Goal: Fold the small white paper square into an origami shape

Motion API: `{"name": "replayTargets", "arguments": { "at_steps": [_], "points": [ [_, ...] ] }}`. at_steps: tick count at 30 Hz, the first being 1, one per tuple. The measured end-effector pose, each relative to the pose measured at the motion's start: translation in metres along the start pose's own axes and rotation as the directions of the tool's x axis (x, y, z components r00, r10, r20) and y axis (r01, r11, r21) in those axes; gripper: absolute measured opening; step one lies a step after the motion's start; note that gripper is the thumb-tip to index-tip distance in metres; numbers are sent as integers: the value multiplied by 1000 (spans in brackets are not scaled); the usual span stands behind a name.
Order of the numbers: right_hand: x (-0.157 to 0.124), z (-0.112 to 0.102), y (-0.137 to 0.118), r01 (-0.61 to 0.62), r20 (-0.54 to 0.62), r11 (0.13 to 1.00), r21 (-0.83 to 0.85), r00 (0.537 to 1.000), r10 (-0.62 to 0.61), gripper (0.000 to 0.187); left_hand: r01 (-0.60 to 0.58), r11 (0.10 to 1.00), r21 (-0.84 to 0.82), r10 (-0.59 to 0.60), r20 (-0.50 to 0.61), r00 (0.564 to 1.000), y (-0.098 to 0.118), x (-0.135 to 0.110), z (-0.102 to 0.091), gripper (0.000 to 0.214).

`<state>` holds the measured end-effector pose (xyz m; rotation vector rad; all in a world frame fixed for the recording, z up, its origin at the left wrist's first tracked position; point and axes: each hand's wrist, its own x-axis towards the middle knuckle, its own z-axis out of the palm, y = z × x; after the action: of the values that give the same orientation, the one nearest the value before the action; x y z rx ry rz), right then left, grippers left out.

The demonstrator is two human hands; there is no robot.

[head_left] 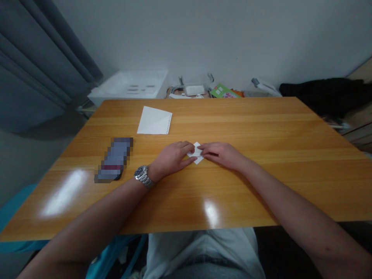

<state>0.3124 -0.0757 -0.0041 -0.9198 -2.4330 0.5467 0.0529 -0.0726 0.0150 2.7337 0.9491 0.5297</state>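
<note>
A small piece of folded white paper [198, 159] lies on the wooden table in front of me, its pointed corners showing between my hands. From the left, my left hand [177, 157] grips its edge, thumb at the near side and bent fingers at the far side. A metal wristwatch [143, 176] is on that wrist. On the opposite edge, my right hand [219, 154] holds the paper with thumb and fingertips closed on it. The fingers cover the paper's left and right sides, so its folds are partly hidden.
A sheet of notebook paper [155, 121] with a punched edge lies farther back on the table [276, 135]. To the left rests a phone [114, 159], its screen blurred. Beyond the far edge are a white foam box [130, 85], cables and a green booklet [223, 91].
</note>
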Motion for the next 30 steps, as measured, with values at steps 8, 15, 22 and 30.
{"name": "replayTargets", "arguments": {
  "at_steps": [8, 15, 22, 30],
  "points": [
    [0, 1, -4, -128, -34, 992, -12, 991, 127, 25, 47, 995, 85, -45, -23, 999, 4, 3, 4, 20],
    [2, 2, -3, -136, -50, 990, -42, 990, 134, 22, 33, 997, 75, -31, -23, 999, 5, 3, 5, 26],
    [2, 5, 5, -89, -92, 993, -79, 992, 82, 20, -52, 990, 130, 50, 19, 999, 2, 2, 4, 33],
    [2, -3, 7, -65, -103, 994, -86, 993, 56, 21, -117, 986, 122, 108, 79, 991, 5, 1, 3, 41]
  ]
}}
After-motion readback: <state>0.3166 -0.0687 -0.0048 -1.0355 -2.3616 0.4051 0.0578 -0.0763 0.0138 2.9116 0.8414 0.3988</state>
